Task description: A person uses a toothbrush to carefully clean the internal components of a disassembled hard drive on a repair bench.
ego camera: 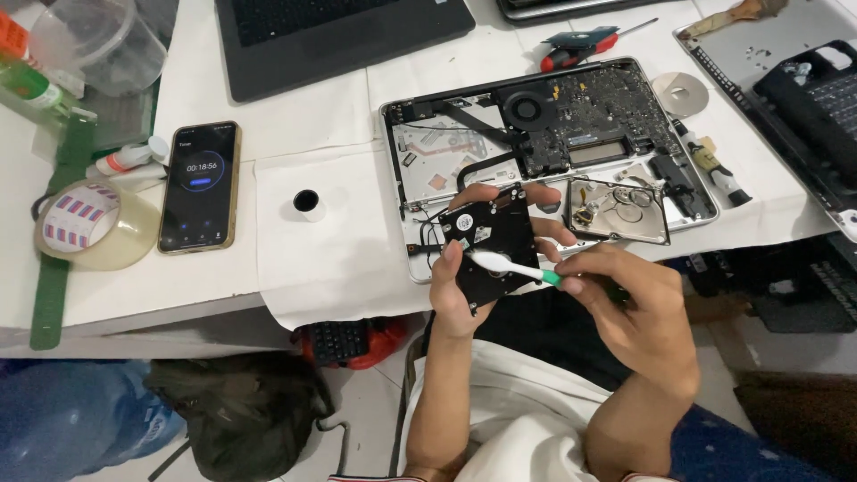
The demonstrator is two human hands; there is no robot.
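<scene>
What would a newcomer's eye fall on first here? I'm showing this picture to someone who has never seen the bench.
First, at centre, the left hand holding a black hard drive while the right hand puts a white and green toothbrush to it. Just behind lies an opened laptop with its circuit board and fan bare. At left, a phone with a lit screen lies beside a tape roll.

Toothbrush (pixel 513 265) handle mostly hidden inside right hand (pixel 629 308). Lower edge of hard drive (pixel 489 243) covered by left hand (pixel 455 290) palm. Black laptop (pixel 339 31) cut off by top edge. Second keyboard (pixel 817 98) cropped at right edge. Clear tub (pixel 89 40) cut at top. Circuit board parts too small to tell.
</scene>
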